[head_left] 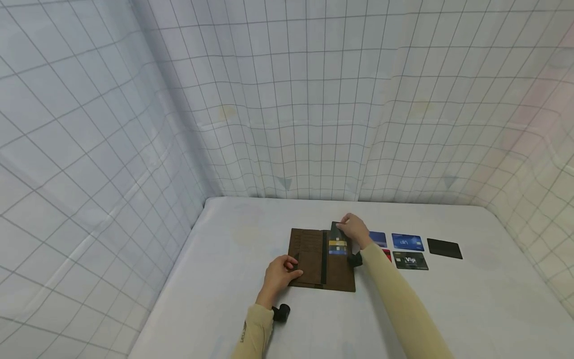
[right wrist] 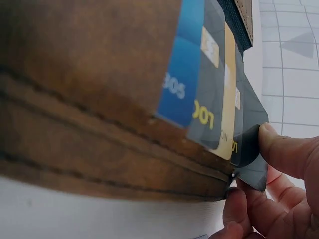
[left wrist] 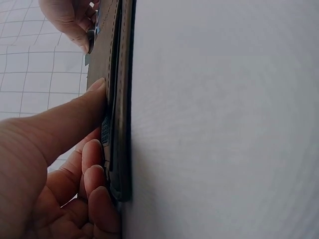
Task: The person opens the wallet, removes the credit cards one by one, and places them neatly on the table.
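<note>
A brown wallet [head_left: 309, 249] lies spread open on the white table. My left hand [head_left: 277, 275] holds its lower left edge, the thumb [left wrist: 94, 99] on the upper face and the curled fingers against the side. At the wallet's top right, my right hand [head_left: 355, 229] pinches a dark card [right wrist: 254, 102] between thumb and fingers. That card stands above the other cards in the right half. Overlapping below it are a gold card [right wrist: 228, 114], a dark chip card [right wrist: 209, 84] and a blue card [right wrist: 182, 74]. The right wrist partly covers the wallet's right edge.
Right of the wallet lie a blue card [head_left: 378, 239], a blue VIP card [head_left: 407, 242], a black card [head_left: 444, 248], a dark Vip card [head_left: 410, 260] and a partly hidden red card [head_left: 387, 254]. White gridded cloth [head_left: 287, 99] hangs behind and beside the table.
</note>
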### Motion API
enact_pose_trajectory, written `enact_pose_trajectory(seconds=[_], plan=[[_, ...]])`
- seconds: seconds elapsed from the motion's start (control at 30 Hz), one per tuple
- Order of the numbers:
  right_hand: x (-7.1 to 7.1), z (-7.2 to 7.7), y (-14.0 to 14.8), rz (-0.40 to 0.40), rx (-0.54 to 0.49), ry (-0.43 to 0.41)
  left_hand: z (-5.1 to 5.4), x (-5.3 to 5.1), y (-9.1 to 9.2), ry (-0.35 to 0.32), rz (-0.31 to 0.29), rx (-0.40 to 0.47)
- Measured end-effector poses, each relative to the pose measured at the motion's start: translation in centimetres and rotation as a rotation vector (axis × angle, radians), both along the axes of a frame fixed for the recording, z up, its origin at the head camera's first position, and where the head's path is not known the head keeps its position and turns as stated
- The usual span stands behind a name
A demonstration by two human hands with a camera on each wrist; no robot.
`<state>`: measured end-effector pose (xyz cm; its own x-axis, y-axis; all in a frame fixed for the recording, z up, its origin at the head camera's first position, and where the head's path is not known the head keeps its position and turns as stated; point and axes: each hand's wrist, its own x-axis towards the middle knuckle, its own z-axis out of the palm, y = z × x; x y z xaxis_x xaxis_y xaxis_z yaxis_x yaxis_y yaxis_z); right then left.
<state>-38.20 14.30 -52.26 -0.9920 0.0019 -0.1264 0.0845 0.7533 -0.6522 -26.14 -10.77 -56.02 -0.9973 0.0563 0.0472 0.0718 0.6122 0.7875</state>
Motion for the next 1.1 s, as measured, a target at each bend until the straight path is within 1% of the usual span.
enact_pose_trajectory(seconds=[0.1, 0.2, 0.43, 0.57, 0.67, 0.73, 0.97, 1.1], plan=[[-0.1, 0.0, 0.0, -0.017, -0.013, 0.026, 0.1, 0.0, 0.0, -0.006, 0.003, -0.002], [-0.2, -0.1, 0.0, -0.037, -0.047, 0.044, 0.0, 0.0, 0.0, -0.004, 0.002, -0.006], [-0.5, -0.6, 0.1, -0.132, -0.13, 0.069, 0.1, 0.0, 0.0, -0.004, -0.007, 0.006], [-0.5, -0.5, 0.5, -0.161, -0.183, 0.122, -0.1, 0.0, -0.1, -0.001, -0.007, 0.008], [-0.5, -0.2, 0.9, -0.148, -0.191, 0.151, -0.2, 0.1, -0.2, 0.006, -0.008, 0.002], [-0.6, -0.1, 1.3, -0.125, -0.177, 0.148, -0.2, 0.1, -0.2, 0.011, -0.012, 0.007], [-0.5, 0.3, 3.0, -0.034, -0.149, 0.097, -0.2, 0.0, -0.3, 0.028, -0.026, 0.012], [-0.2, 0.2, 3.8, -0.008, -0.082, 0.079, -0.1, 0.1, -0.3, 0.019, -0.026, 0.016]])
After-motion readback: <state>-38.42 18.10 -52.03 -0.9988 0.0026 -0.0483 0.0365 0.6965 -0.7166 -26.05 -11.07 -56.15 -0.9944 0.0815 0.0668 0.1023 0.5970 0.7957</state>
